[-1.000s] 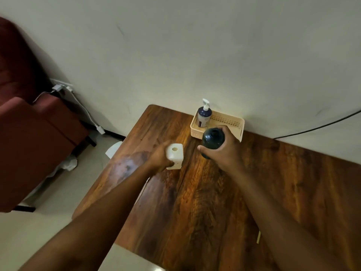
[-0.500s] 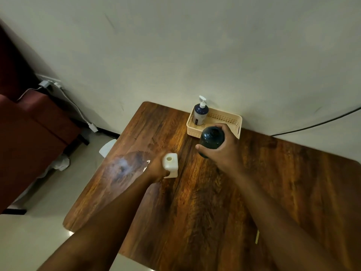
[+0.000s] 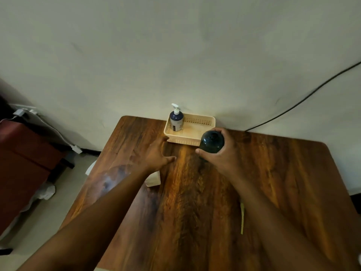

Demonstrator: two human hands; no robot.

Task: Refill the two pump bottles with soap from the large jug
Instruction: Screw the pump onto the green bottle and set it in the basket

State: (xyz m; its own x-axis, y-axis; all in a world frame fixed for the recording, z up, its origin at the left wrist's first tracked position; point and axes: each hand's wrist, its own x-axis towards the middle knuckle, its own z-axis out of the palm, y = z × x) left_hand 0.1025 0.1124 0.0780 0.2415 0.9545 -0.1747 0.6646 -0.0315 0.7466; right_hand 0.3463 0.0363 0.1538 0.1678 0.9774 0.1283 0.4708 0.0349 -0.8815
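Left hand [image 3: 156,155] has released white block [image 3: 153,179], fingers spread

A dark wooden table [image 3: 195,202] is set against a pale wall [image 3: 175,45]. A black cable [image 3: 304,99] is strung across the wall at right. At left, a reddish-brown chair [image 3: 21,153] is seen, with a white charger cable [image 3: 58,133] draped beside it above a light floor [image 3: 39,222].

Right hand [image 3: 224,157] grips dark bottle [image 3: 212,142] mid-frame, left hand [image 3: 158,153] spread empty over table [image 3: 273,173], pump bottle [image 3: 176,120] upright in basket [image 3: 203,122] above centre.
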